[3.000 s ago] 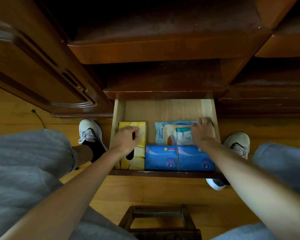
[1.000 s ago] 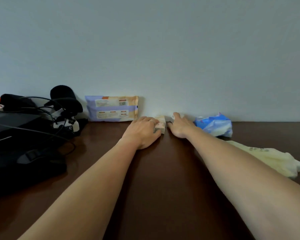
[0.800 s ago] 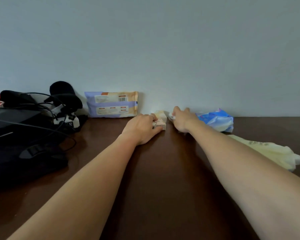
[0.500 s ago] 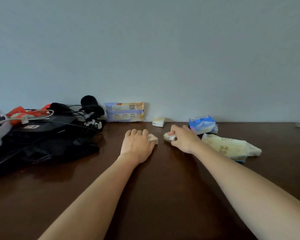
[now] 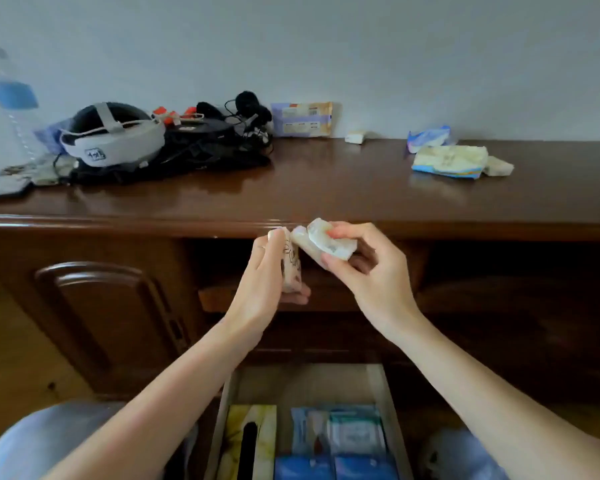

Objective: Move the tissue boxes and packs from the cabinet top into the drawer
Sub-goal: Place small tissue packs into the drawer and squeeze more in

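Note:
My left hand holds a small pale printed tissue pack upright in front of the cabinet edge. My right hand grips another small pale tissue pack beside it. Both are in the air above the open drawer, which holds a yellow tissue box, blue packs and wet-wipe packs. On the cabinet top remain a purple-and-orange pack, a tiny pack, a blue pack and a yellow pack.
At the left of the cabinet top lie a white headset, black gear with cables and a water bottle. A closed cabinet door stands left of the drawer. My grey-clad knees flank the drawer.
Both hands picked a small pack off the cabinet top and drew back toward me, off the front edge. My view dropped, so the open drawer shows again.

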`<state>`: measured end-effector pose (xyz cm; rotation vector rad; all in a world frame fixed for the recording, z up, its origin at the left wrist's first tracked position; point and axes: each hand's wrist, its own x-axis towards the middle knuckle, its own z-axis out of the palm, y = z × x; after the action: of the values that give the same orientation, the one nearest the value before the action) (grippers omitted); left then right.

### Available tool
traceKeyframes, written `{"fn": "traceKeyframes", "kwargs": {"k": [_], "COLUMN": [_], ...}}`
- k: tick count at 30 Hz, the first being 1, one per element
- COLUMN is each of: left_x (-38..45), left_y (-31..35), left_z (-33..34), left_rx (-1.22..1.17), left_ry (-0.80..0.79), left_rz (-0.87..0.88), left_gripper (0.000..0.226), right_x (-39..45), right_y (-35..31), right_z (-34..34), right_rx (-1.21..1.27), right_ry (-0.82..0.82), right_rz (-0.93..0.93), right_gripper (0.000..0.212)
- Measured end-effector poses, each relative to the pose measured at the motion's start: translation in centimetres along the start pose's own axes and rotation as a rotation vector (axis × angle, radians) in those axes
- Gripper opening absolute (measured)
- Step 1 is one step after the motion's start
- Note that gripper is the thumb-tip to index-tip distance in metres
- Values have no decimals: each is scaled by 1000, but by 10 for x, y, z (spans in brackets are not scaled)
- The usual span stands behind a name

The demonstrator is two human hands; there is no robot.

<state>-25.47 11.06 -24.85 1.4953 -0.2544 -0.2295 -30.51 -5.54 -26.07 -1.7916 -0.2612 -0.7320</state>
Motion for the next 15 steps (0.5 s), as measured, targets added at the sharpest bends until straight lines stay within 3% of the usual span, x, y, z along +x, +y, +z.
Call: {"fn": "traceKeyframes", "kwargs": {"k": [3, 5, 8, 11, 15], "left_x": [-42, -54, -60, -65, -65], "left_y": [-50, -83, -126, -165, -198], "left_z": [-23, -43, -66, -77, -96], "left_rx": [-321, -458, -479, -390, -368], "left_ry": [-210, -224, -90, 55, 293], "left_rz": [-294, -396, -548, -694, -815], "left_gripper": [57, 56, 45, 45, 42], "right_x": [-67, -98, -124, -138, -153], "right_y": [16, 35, 70, 110, 185], "right_z": [33, 48, 66, 81, 87], "right_rx": [76, 111, 6, -157, -114], "right_ry": [-156, -286, -476, -557, -477], "right_rz": [126, 245, 350, 397, 616], "right_gripper": [34, 41, 41, 37, 50]}}
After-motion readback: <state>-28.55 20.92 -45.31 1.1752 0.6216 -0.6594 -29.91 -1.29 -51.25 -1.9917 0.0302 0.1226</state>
